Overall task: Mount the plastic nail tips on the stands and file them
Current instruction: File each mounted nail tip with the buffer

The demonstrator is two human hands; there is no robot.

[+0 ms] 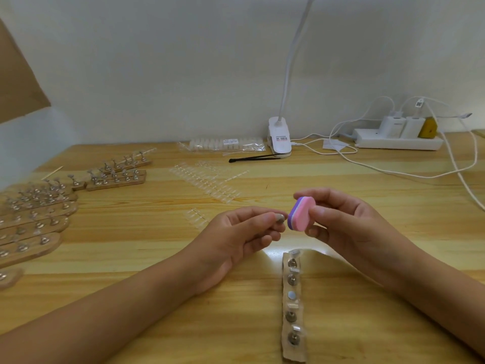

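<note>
My left hand point(245, 231) pinches a small metal stand point(279, 219) between thumb and fingertips; whether a clear nail tip sits on it I cannot tell. My right hand point(338, 222) grips a pink and purple buffer block point(301, 214), its edge touching the stand's end. Below my hands a wooden strip point(293, 350) lies on the table, carrying several metal stands with clear tips and one bare round magnet point(291, 294). Loose clear nail tips point(207, 181) lie in rows on the table beyond my hands.
Many wooden strips with stands point(36, 206) fill the left side. At the back are a bag of tips point(225, 144), black tweezers point(254, 157), a clip lamp point(279, 137), and a power strip point(396, 140) with white cables trailing right.
</note>
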